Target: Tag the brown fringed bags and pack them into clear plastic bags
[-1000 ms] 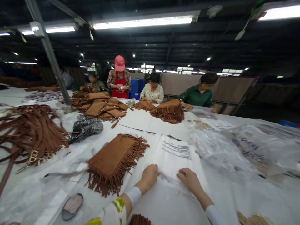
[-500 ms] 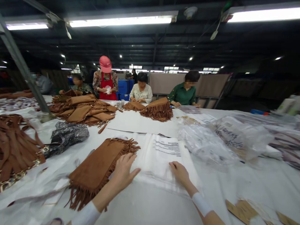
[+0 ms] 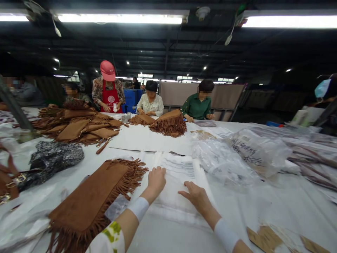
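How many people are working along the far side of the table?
4: one in a green top, one in white, one in a red apron, one seated farther left. Others may be hidden.

Brown fringed bag (image 3: 89, 203), black-printed clear bag (image 3: 181, 175)

This is a factory workshop where bags are finished and packed. A long white table (image 3: 163, 140) fills the hall, and across it four workers (image 3: 150, 102) sit or stand side by side over piles of brown fringed bags (image 3: 76, 126). On the table's near right lie heaps of clear plastic bags (image 3: 237, 154). Above the table run bare fluorescent tubes (image 3: 118, 18) under a dark steel roof.
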Demonstrator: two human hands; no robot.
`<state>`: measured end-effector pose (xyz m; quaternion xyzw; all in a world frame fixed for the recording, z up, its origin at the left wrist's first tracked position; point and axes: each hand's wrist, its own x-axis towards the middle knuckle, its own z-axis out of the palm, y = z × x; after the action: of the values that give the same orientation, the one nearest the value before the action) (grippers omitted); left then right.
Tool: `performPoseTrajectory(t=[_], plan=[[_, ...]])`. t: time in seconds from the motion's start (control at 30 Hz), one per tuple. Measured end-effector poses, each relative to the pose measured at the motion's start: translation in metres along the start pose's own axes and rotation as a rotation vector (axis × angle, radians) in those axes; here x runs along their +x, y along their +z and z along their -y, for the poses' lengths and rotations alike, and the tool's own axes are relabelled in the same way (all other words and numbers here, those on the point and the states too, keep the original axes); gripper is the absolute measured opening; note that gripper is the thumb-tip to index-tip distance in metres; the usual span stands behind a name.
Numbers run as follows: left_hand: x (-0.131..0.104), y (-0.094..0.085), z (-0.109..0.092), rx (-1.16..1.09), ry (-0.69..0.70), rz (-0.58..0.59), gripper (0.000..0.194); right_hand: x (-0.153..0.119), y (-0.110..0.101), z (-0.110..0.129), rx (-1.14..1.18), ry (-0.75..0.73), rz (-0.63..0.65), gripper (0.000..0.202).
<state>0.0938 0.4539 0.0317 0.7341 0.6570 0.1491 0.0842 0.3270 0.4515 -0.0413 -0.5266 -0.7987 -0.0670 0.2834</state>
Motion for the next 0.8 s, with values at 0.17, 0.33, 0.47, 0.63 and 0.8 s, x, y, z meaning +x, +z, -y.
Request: performPoseTrajectory(t=[0.17, 0.33, 0.47, 0.63, 0.8], plan=[[0.001, -0.022, 0.039, -0.184, -0.115, -0.046, 0.038, -0.015, -0.048, -0.035, -0.068, 0.096, -0.076, 0.03], [-0.01, -0.029, 0.053, -0.624, -0.208, -0.123, 0.026, -0.031, -0.09, -0.052, -0.044, 0.278, -0.185, 0.024], [-0.027, -0.037, 0.048, -1.084, -0.298, -0.18, 0.017, -0.046, -0.106, -0.042, 0.421, 0.743, -0.143, 0.027], [-0.057, -0.055, 0.05, -1.521, -0.345, -0.113, 0.011, -0.072, -0.119, -0.003, 1.403, 0.973, -0.168, 0.032], [-0.103, -0.045, 0.064, -1.707, -0.502, 0.146, 0.016, -0.087, -0.125, 0.037, 1.678, 1.013, -0.121, 0.027]])
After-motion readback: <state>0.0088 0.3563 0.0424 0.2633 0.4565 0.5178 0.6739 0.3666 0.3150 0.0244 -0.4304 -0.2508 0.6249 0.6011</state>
